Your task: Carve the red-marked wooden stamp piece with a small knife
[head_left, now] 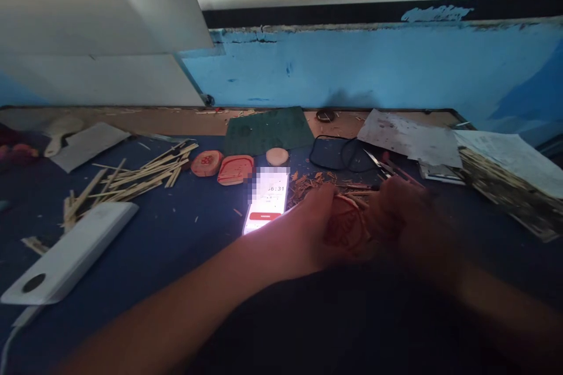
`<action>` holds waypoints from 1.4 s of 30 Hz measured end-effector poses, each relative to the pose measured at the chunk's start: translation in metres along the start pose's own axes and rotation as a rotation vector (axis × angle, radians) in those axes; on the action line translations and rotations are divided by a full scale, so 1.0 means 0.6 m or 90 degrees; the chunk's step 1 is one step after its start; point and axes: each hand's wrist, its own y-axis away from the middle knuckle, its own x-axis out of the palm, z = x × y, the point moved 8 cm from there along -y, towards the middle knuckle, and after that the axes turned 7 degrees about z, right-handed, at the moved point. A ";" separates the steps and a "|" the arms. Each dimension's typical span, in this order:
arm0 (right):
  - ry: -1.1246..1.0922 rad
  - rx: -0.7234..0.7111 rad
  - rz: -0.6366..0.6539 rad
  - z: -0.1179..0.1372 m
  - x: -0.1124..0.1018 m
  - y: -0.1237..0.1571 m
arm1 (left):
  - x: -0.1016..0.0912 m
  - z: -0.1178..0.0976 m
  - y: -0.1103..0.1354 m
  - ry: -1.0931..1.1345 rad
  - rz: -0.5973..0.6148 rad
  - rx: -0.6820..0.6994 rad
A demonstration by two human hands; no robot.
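My left hand (314, 222) is closed around the edge of a round carved piece (345, 227), which has a pale rim and a dark red pattern on its face. Close against the right side of that piece is my right hand (400, 217), its fingers curled in; shadow hides what they grip. Brown curled shavings (314, 183) lie just beyond both hands. A lit phone (267, 199) rests beside my left wrist. Behind the phone are a round red-marked block (206, 163), a squarish red-marked block (236, 169) and a plain pale disc (277, 156).
Thin wooden sticks (141, 179) are scattered at left, near a white elongated device (70, 255) with a cable. A green sheet (269, 130), a black cord (334, 155) and a stained grey sheet (409, 136) lie toward the wall. Scissors-like blades (377, 162) sit beyond my right hand.
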 end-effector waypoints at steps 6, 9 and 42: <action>0.067 0.003 -0.005 -0.001 0.002 0.000 | 0.010 0.003 -0.001 0.015 -0.034 0.020; 0.126 -0.014 0.016 0.007 0.008 0.004 | 0.012 0.005 0.000 0.030 -0.028 0.016; 0.004 -0.041 0.015 -0.001 -0.016 0.004 | 0.007 0.025 0.004 0.050 0.023 -0.106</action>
